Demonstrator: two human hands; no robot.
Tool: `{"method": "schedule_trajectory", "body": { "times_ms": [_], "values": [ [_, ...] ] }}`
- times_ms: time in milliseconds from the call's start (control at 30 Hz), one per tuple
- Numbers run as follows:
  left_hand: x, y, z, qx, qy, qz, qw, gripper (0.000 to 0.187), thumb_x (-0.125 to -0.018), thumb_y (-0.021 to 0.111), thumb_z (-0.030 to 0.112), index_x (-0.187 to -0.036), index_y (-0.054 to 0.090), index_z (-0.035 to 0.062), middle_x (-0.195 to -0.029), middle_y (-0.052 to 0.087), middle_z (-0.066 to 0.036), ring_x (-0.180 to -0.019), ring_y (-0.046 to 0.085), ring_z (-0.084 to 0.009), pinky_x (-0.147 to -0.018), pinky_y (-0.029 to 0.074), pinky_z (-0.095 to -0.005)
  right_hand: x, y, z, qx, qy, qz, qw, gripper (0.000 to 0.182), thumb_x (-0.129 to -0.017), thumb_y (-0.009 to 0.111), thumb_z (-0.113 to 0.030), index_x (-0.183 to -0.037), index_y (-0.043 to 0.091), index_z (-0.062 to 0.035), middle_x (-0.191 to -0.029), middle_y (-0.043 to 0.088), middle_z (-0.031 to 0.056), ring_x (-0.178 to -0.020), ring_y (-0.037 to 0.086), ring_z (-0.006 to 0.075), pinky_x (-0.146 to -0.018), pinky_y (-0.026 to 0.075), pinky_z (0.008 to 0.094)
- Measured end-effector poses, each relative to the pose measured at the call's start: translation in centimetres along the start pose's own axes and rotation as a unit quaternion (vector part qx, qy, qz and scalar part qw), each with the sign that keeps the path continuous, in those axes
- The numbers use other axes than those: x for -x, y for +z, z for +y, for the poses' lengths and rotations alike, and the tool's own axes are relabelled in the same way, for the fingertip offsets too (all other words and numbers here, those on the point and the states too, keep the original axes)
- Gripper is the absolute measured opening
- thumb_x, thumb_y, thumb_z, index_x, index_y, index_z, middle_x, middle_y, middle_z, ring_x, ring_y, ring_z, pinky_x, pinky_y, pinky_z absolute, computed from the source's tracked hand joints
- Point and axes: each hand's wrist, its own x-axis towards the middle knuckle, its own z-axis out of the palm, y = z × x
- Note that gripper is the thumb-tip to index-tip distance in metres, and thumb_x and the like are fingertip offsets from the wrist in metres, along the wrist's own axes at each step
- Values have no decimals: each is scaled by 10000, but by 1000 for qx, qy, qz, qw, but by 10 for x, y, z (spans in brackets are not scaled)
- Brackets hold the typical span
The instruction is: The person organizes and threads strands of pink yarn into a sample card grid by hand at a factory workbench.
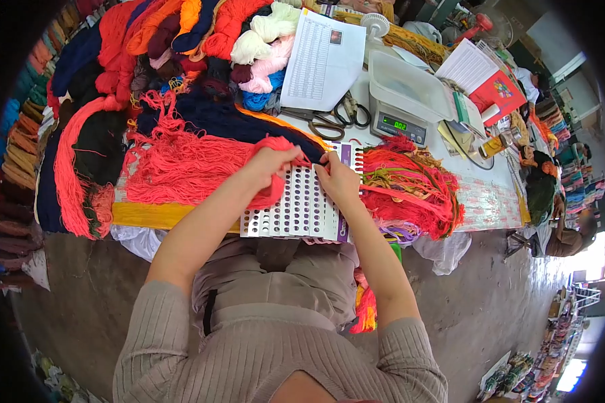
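Observation:
A white card with rows of punched holes (302,208) lies at the table's front edge, with a purple strip on its right side. My left hand (272,164) is closed on coral-red yarn over the card's upper left part. Beside it, my right hand (336,178) is closed at the card's top edge; what its fingers pinch is too small to make out. Loose coral yarn (188,164) spreads to the left over dark blue yarn (212,121). To the right of the card sits a bundle of red and olive yarn (407,188).
Black scissors (329,127) lie behind the card beside a printed sheet (323,64). A digital scale (400,126) carries a clear plastic tub (410,84). Yarn skeins (265,33) heap at the back left. A red booklet (497,94) lies right. A person (571,232) sits far right.

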Motion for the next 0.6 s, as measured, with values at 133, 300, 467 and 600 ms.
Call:
{"method": "schedule_trajectory", "body": {
  "times_ms": [133,300,467,600],
  "values": [
    [29,-13,51,290,12,-178,940,195,-920,524,172,-1029,551,12,-767,577,-19,-492,377,-2,-358,248,-126,3,4,3,-31,-8,19,999,222,-839,573,-281,-967,527,-105,-725,639,90,-656,621,310,-562,447,424],
    [6,20,12,-122,-19,-120,985,181,-897,527,224,-954,599,69,-651,613,-42,-456,467,-56,-391,339,-214,6,10,11,-141,-65,121,980,190,-882,504,-159,-1064,517,-105,-921,643,106,-780,635,298,-645,484,401],
    [-39,20,-48,-503,294,112,805,267,-911,514,304,-779,608,92,-576,543,-30,-472,492,-96,-448,376,-256,5,11,10,-16,-112,117,987,207,-830,573,-153,-1027,525,-111,-908,585,99,-711,611,308,-586,474,409],
    [29,34,11,-96,87,23,991,251,-911,539,300,-854,621,69,-570,456,27,-475,389,-42,-418,290,-209,4,11,3,54,-165,108,979,204,-759,628,-169,-936,544,-113,-839,522,77,-624,582,286,-535,463,397]
  ]
}}
